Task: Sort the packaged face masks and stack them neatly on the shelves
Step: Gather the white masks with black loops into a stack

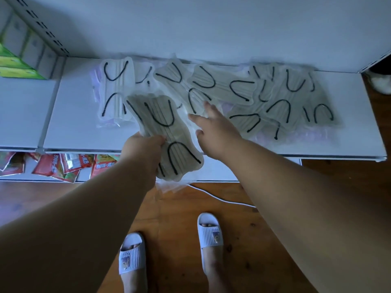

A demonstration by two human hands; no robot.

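Note:
Several clear packets of grey face masks with black ear loops lie spread over the white shelf (pixel 80 123), overlapping in a loose row (pixel 275 96). My left hand (pixel 141 151) grips a stack of packets (pixel 167 127) by its left edge, tilted over the shelf's front edge. My right hand (pixel 213 127) reaches forward with fingers spread and straight, its fingertips touching a packet (pixel 198 102) in the middle of the row. A lighter packet (pixel 115 87) lies at the left end.
Green and white boxes (pixel 19 60) stand on the shelf section at the far left. Red snack packets (pixel 63 166) fill the lower shelf. A white cable (pixel 222 199) runs over the wooden floor, where my feet in white slippers (pixel 209 231) stand.

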